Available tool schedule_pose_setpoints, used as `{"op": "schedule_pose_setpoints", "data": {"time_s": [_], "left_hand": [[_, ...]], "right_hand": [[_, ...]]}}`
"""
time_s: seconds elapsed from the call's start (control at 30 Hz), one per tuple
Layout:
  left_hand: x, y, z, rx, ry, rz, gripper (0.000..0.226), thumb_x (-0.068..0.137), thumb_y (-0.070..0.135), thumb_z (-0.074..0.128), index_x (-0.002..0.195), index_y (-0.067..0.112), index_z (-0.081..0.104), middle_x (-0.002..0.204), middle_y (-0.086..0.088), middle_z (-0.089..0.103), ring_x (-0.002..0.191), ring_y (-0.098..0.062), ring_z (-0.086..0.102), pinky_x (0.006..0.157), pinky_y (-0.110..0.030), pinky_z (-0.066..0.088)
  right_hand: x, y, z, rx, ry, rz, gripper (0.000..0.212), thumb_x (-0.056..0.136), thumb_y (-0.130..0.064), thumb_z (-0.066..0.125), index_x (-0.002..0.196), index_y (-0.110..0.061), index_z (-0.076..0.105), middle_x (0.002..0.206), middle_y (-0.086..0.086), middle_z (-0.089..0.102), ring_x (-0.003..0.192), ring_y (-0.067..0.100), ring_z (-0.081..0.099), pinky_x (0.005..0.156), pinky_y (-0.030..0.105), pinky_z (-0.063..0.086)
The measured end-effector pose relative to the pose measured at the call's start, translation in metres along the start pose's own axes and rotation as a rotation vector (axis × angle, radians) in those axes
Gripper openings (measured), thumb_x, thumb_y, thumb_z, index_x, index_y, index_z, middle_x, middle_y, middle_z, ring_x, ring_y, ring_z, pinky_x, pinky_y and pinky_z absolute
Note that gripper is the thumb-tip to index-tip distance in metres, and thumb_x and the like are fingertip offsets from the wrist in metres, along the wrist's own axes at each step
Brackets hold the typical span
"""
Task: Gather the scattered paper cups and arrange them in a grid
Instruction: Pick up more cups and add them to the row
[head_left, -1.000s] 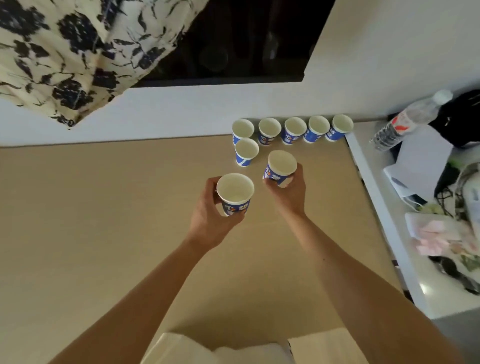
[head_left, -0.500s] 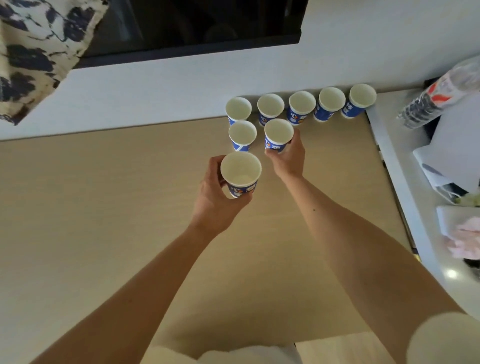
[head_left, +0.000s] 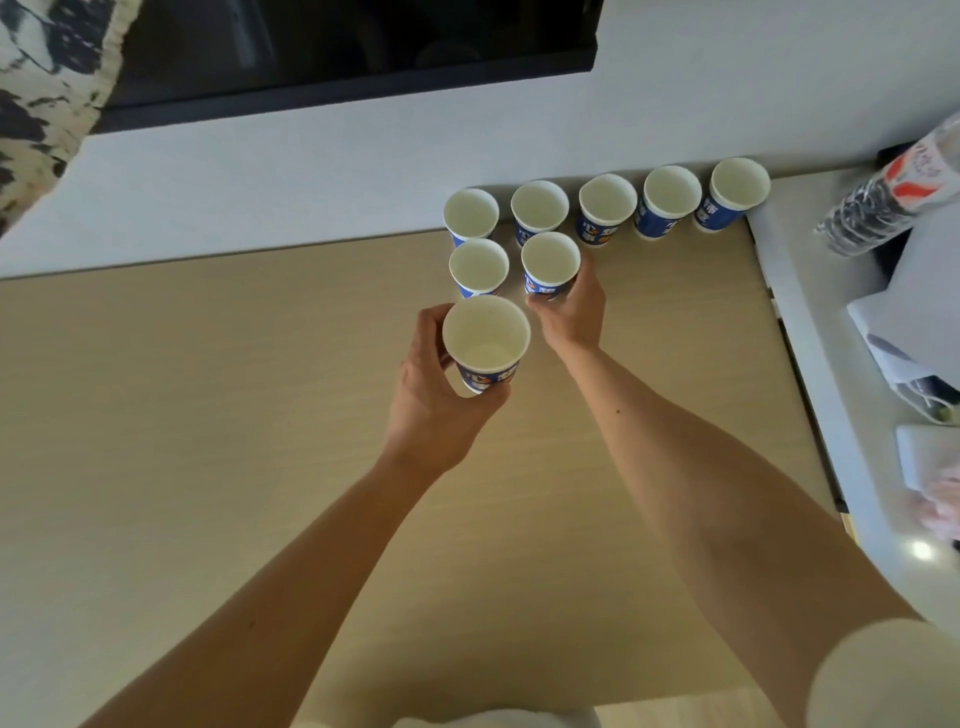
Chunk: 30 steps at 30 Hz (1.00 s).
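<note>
While the left hand (head_left: 431, 395) grips an upright blue-and-white paper cup (head_left: 485, 340) round its lower wall, the right hand (head_left: 571, 312) curls its fingers round the base of a second cup (head_left: 549, 262), which stands on the pale wooden desk (head_left: 208, 415) just beyond and to the right of the left hand. Whether the left hand's cup touches the desk cannot be told. A third cup (head_left: 478, 267) stands directly beyond the left hand, just beside the right hand's cup. Beyond both hands, a row of five cups (head_left: 607, 200) lines the wall, rims close together. Well to the right of the right hand, a plastic bottle (head_left: 893, 187) sits tilted on a white counter (head_left: 810, 322).
</note>
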<state>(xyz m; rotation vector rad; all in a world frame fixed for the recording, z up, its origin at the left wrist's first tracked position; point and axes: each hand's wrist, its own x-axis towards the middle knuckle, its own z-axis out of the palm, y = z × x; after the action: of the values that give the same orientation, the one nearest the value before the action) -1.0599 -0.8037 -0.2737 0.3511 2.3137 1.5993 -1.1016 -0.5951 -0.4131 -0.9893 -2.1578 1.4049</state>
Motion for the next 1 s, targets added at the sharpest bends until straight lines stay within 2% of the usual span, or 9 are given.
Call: {"op": "schedule_pose_setpoints", "data": {"time_s": [0.27, 0.33, 0.4, 0.5, 0.6, 0.7, 0.77, 0.9, 1.0], "left_hand": [[0.001, 0.007, 0.002, 0.022, 0.016, 0.016, 0.065, 0.069, 0.006, 0.085, 0.123, 0.02, 0.05, 0.115, 0.019, 0.062, 0.109, -0.006, 0.062, 0.098, -0.026, 0.052], [0.002, 0.008, 0.002, 0.029, 0.021, 0.012, 0.065, 0.07, 0.006, 0.085, 0.123, 0.02, 0.05, 0.115, 0.019, 0.062, 0.109, -0.006, 0.062, 0.098, -0.029, 0.052], [0.002, 0.008, 0.003, 0.036, 0.018, 0.004, 0.066, 0.07, 0.007, 0.086, 0.124, 0.019, 0.051, 0.116, 0.018, 0.062, 0.109, -0.009, 0.061, 0.099, -0.033, 0.052], [0.004, 0.01, 0.008, 0.05, 0.021, -0.017, 0.067, 0.07, 0.011, 0.086, 0.125, 0.021, 0.051, 0.117, 0.021, 0.061, 0.109, -0.01, 0.061, 0.096, -0.037, 0.053], [0.009, 0.014, 0.019, 0.066, 0.012, -0.03, 0.069, 0.07, 0.013, 0.087, 0.127, 0.022, 0.05, 0.118, 0.023, 0.06, 0.108, -0.011, 0.061, 0.094, -0.037, 0.054], [0.015, 0.019, 0.033, 0.061, -0.022, -0.021, 0.068, 0.07, 0.012, 0.086, 0.128, 0.021, 0.052, 0.115, 0.019, 0.061, 0.107, -0.007, 0.061, 0.091, -0.035, 0.055], [0.018, 0.023, 0.044, 0.058, -0.058, -0.002, 0.066, 0.07, 0.01, 0.085, 0.127, 0.02, 0.053, 0.113, 0.02, 0.062, 0.104, 0.001, 0.06, 0.087, -0.031, 0.055], [0.021, 0.032, 0.066, 0.022, -0.125, 0.013, 0.062, 0.069, 0.009, 0.084, 0.123, 0.021, 0.053, 0.113, 0.017, 0.063, 0.102, 0.006, 0.06, 0.082, -0.019, 0.055], [0.023, 0.04, 0.08, 0.0, -0.169, 0.009, 0.061, 0.067, 0.014, 0.082, 0.118, 0.03, 0.052, 0.109, 0.024, 0.063, 0.102, 0.007, 0.061, 0.081, -0.013, 0.051]], "right_hand": [[0.007, 0.004, 0.002, 0.011, -0.008, -0.004, 0.064, 0.066, -0.01, 0.084, 0.124, -0.014, 0.058, 0.105, -0.004, 0.064, 0.083, -0.014, 0.055, 0.072, -0.005, 0.037], [0.006, 0.003, -0.001, 0.02, -0.014, 0.007, 0.069, 0.065, -0.008, 0.085, 0.128, -0.011, 0.056, 0.113, -0.002, 0.063, 0.092, -0.008, 0.058, 0.081, 0.002, 0.042], [0.001, 0.005, -0.009, 0.04, -0.033, 0.017, 0.077, 0.067, -0.004, 0.083, 0.136, -0.008, 0.05, 0.128, 0.005, 0.056, 0.109, 0.011, 0.058, 0.094, 0.02, 0.048], [-0.022, 0.007, -0.028, 0.079, 0.022, 0.039, 0.074, 0.073, 0.001, 0.076, 0.14, -0.005, 0.044, 0.134, 0.012, 0.047, 0.113, 0.02, 0.054, 0.085, 0.023, 0.047], [-0.045, -0.005, -0.06, 0.182, -0.011, 0.077, 0.061, 0.071, -0.003, 0.069, 0.129, -0.016, 0.053, 0.121, -0.001, 0.06, 0.104, 0.011, 0.06, 0.078, 0.025, 0.045], [-0.059, -0.017, -0.097, 0.139, -0.425, -0.051, 0.067, 0.066, -0.005, 0.072, 0.128, -0.024, 0.054, 0.122, -0.013, 0.063, 0.113, 0.004, 0.059, 0.087, 0.031, 0.048], [-0.067, -0.024, -0.112, 0.065, -0.592, -0.137, 0.077, 0.067, -0.009, 0.08, 0.135, -0.028, 0.049, 0.129, -0.021, 0.058, 0.121, -0.001, 0.053, 0.093, 0.027, 0.046], [-0.075, -0.035, -0.125, 0.081, -0.518, -0.217, 0.078, 0.062, -0.026, 0.087, 0.131, -0.031, 0.049, 0.114, -0.042, 0.057, 0.107, -0.017, 0.052, 0.086, 0.003, 0.038], [-0.074, -0.037, -0.13, 0.161, -0.428, -0.23, 0.071, 0.064, -0.027, 0.083, 0.129, -0.028, 0.053, 0.114, -0.039, 0.062, 0.108, -0.015, 0.057, 0.087, 0.002, 0.04]]}}
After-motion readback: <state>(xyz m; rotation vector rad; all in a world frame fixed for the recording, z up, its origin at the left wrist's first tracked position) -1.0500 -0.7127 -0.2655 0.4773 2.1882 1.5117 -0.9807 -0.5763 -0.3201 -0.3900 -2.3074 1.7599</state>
